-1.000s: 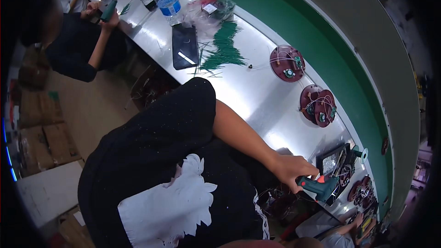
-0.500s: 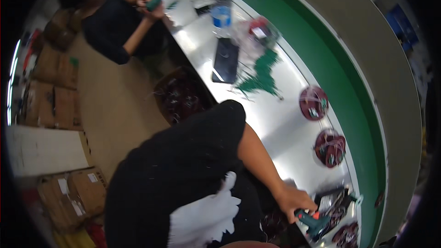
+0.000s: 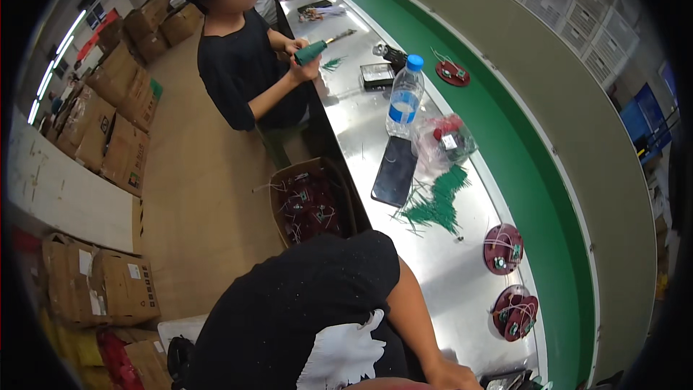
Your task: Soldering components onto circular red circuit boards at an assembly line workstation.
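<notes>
My left hand (image 3: 451, 375) is at the lower edge of the picture, over the near end of the metal bench (image 3: 462, 274). Its fingers are cut off by the edge, so what they hold or touch does not show. Beside it is a black tray-like thing (image 3: 505, 381), only partly visible. Farther up the bench lie dark red round discs with small circuit boards and pale wires: a single disc (image 3: 498, 249) and an overlapping pair (image 3: 521, 316). My right hand is out of view.
A pile of thin green strips (image 3: 437, 206), a phone (image 3: 393, 173), a water bottle (image 3: 404, 105) and a plastic bag (image 3: 447, 141) lie along the bench. A green conveyor belt (image 3: 534, 180) runs alongside. Left, a co-worker holds a green tool (image 3: 310, 52) near a carton of discs (image 3: 274, 206).
The view has swung, so the bench things appear lower. Half a second ago my left hand was at a dark green tool with an orange-red part; that tool is now out of the picture.
</notes>
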Demonstrator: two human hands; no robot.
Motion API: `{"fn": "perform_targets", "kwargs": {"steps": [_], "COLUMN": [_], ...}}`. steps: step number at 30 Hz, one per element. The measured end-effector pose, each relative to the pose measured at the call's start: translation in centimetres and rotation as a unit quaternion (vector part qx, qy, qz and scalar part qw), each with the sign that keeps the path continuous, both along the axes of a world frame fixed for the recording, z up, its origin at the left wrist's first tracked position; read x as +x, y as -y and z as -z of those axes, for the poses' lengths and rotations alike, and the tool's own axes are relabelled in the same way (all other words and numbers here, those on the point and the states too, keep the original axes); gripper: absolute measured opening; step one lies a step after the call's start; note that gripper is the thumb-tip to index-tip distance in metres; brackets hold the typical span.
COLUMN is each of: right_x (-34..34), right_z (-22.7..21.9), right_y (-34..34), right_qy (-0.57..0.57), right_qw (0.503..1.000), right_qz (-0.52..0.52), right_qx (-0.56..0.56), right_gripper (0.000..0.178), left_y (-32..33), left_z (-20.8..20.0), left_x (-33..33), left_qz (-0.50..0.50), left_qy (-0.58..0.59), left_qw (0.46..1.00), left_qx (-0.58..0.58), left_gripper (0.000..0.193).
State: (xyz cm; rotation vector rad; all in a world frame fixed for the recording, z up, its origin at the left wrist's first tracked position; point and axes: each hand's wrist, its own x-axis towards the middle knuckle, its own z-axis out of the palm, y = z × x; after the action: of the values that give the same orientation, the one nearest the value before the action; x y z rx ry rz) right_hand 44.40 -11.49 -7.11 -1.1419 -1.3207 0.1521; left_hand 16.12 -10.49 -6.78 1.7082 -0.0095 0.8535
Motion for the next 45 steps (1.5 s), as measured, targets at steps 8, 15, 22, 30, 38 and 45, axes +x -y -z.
{"fn": "perform_targets", "kwargs": {"steps": [8, 15, 22, 30, 38, 45], "right_x": [-6.6, -10.5, -13.6, -16.8, -19.0, -18.7], "right_z": [-3.0, -5.8, -8.1, -10.3, -12.4, -16.0], "right_y": [-0.7, -0.5, -0.5, -1.2, -1.8, 0.9], "right_qy": [-0.052, -0.085, -0.119, -0.154, -0.186, -0.161], "right_qw": [0.993, 0.980, 0.961, 0.934, 0.903, 0.900], "right_qz": [-0.087, -0.150, -0.206, -0.267, -0.316, -0.319], "right_qx": [0.058, 0.100, 0.140, 0.182, 0.224, 0.248], "right_gripper": [0.014, 0.010, 0.009, 0.012, 0.017, 0.023], "left_y": [-0.2, -0.3, -0.3, -0.6, -0.6, 0.4], "left_z": [1.5, 1.2, 0.8, -0.7, -1.1, 2.3], "left_x": [0.8, 0.3, 0.0, -1.0, -0.6, 1.7], "left_qz": [0.034, 0.063, 0.060, 0.066, 0.015, -0.050], "left_qy": [-0.001, -0.019, -0.044, -0.066, -0.035, 0.064], "left_qw": [0.999, 0.996, 0.995, 0.994, 0.999, 0.996], "left_qx": [0.012, -0.059, -0.059, -0.055, -0.022, -0.026], "left_gripper": [0.042, 0.049, 0.046, 0.041, 0.032, 0.054]}}
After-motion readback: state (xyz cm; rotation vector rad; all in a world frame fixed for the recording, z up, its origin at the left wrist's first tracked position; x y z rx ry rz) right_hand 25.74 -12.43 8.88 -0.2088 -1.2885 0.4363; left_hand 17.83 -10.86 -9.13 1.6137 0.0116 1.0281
